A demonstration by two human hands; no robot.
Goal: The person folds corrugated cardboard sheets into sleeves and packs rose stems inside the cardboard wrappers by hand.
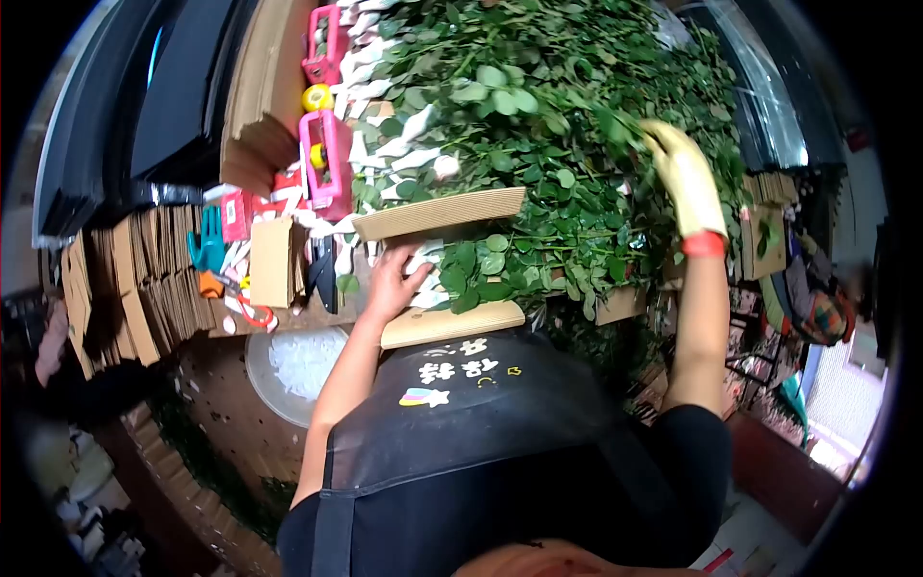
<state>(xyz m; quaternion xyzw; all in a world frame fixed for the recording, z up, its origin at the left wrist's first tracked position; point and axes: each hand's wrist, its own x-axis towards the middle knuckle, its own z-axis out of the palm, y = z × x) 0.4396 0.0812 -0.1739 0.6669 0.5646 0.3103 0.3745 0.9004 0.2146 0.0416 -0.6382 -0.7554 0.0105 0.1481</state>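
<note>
My left hand point(389, 284) is bare and rests between the two raised flaps of a folded corrugated cardboard sheet point(442, 213), its thumb apart from the fingers. Beside it, inside the fold, lie white-wrapped flower heads point(428, 258) with leafy stems running to the right. Part of the fingers is hidden under the upper flap. A yellow glove with a red cuff covers my right hand point(685, 178), which is raised over the greenery at the right. Its fingers are closed on a leafy rose stem point(615, 125), whose leaves stretch leftward over the pile.
A large pile of leafy stems point(577, 58) covers the bench. Pink tape dispensers point(329, 168) stand at left, near stacked cardboard point(154, 279), a teal glove point(207, 240) and orange-handled scissors point(252, 313). Below the bench edge sits a round bin point(269, 385) holding white pieces.
</note>
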